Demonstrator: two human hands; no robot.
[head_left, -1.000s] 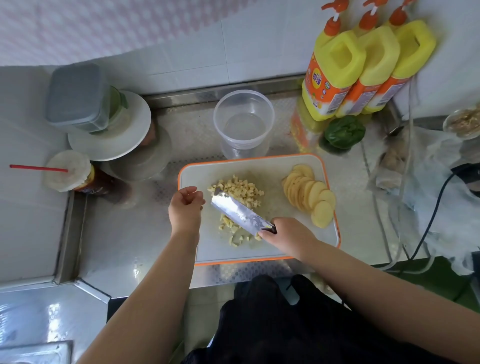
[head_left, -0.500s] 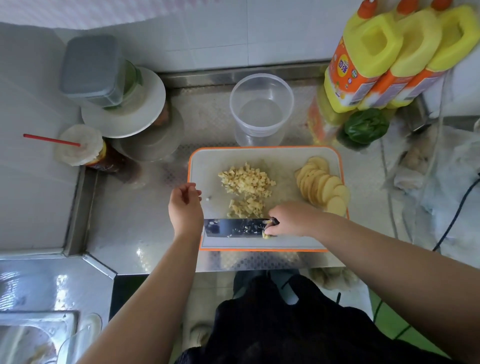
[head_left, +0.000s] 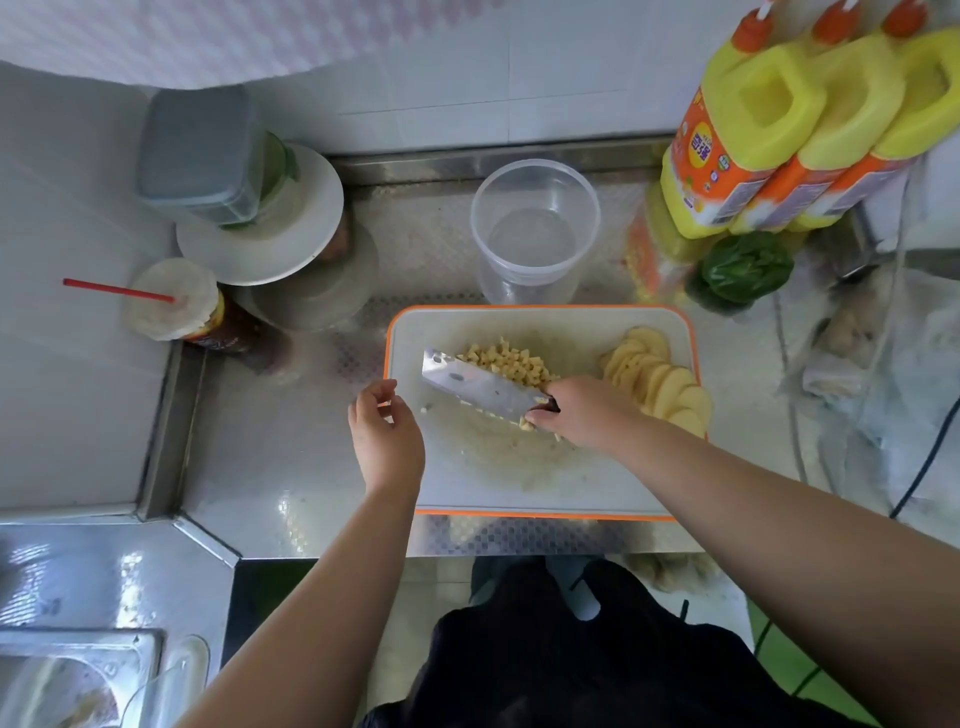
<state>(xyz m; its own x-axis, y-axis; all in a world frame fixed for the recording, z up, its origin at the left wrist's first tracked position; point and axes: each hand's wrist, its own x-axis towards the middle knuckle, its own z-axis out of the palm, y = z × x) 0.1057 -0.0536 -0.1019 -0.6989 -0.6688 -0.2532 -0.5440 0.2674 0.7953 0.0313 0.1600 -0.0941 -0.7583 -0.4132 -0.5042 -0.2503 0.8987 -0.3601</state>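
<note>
While right hand grips cleaver handle, blade leans against diced pile, mid cutting board. Left hand hovers at board's left edge, fingers loosely curled, holding nothing. Dicing judged partly done: fanned slices at board's right uncut; clear tub behind board without pieces.

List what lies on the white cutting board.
A pile of diced pieces, a fanned row of slices, and the cleaver gripped by the right hand. Anything beneath blade and hand is hidden.

right hand grips cleaver | against diced pile | cutting board
</note>
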